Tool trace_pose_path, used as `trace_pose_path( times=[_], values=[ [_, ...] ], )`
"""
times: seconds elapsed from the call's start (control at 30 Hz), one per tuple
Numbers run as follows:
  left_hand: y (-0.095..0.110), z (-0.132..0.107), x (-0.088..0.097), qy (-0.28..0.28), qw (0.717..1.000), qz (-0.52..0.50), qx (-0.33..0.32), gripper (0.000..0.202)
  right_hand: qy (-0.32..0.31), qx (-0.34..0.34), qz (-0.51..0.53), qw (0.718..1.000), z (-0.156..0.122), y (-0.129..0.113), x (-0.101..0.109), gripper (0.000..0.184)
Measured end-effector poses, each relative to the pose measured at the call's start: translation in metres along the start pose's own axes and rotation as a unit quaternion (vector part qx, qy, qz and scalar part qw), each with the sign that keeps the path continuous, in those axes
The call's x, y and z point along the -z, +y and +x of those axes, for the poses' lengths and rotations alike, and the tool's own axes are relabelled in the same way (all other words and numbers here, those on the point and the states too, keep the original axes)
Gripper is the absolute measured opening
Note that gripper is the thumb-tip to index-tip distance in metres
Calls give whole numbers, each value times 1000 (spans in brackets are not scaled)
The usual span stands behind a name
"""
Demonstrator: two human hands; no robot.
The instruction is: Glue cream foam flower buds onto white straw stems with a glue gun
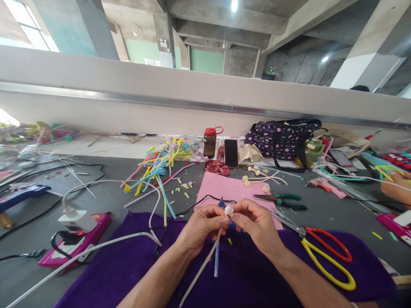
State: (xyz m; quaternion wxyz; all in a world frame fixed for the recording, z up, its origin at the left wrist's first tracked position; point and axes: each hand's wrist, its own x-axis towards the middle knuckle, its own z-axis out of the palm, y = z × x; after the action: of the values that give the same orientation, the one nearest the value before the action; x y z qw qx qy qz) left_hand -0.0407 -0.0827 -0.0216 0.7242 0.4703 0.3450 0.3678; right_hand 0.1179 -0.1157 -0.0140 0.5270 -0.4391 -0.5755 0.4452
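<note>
My left hand [201, 226] and my right hand [257, 224] meet over a purple cloth [135, 265]. Both pinch a small pale pink bud [229, 209] fixed to the top of a white pipe cleaner stem [201, 269]. A blue pipe cleaner [217, 256] hangs down beside that stem. The fingers of both hands are curled tight round the little piece. Just behind the hands lies a pink sheet [224, 188].
Red and yellow scissors [327, 256] lie right of my hands, green pliers [282, 200] behind them. A bunch of coloured pipe cleaners [160, 167], a brown bottle [209, 142], a phone [231, 152] and a dotted bag [282, 139] stand farther back. A plugged power strip [77, 235] sits left. Another person's hand [396, 186] is at far right.
</note>
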Motion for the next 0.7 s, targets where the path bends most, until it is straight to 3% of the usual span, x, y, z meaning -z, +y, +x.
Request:
trace_pose_path(
  times=[0.7],
  values=[
    [-1, 2, 1, 4, 1000, 8, 11, 23, 16, 17, -60, 998, 2, 6, 3, 14]
  ],
)
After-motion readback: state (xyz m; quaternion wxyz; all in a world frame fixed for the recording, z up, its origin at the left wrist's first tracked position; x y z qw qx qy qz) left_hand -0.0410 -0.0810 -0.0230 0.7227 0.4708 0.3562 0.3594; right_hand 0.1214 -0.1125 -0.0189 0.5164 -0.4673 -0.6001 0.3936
